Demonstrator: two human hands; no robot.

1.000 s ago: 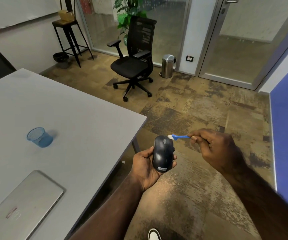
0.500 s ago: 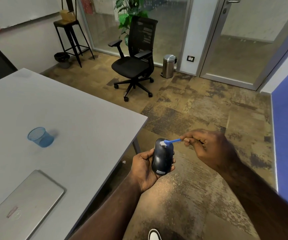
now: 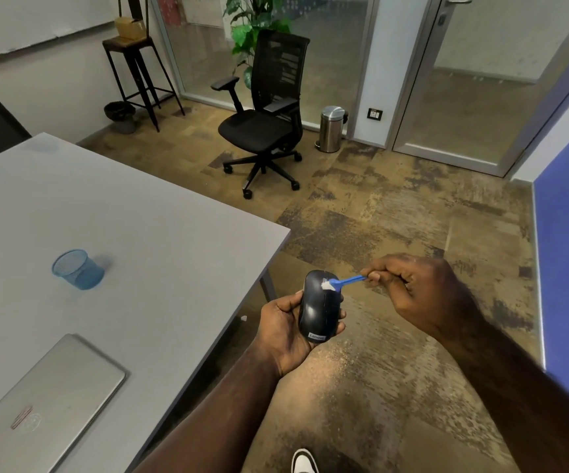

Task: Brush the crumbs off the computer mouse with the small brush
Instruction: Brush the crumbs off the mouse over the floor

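Head view: beyond the desk (image 3: 208, 240) corner, over open floor, left hand (image 3: 283, 331) fingers cup the mouse (image 3: 317, 312); right hand (image 3: 416, 295) fingers pinch the small brush (image 3: 346, 281), bristles touching its top.

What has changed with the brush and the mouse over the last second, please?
The right hand swept the small brush leftward, from just off the mouse's front right edge onto its top, where the bristles now rest. The left hand still cradles the mouse; both grips are unchanged.
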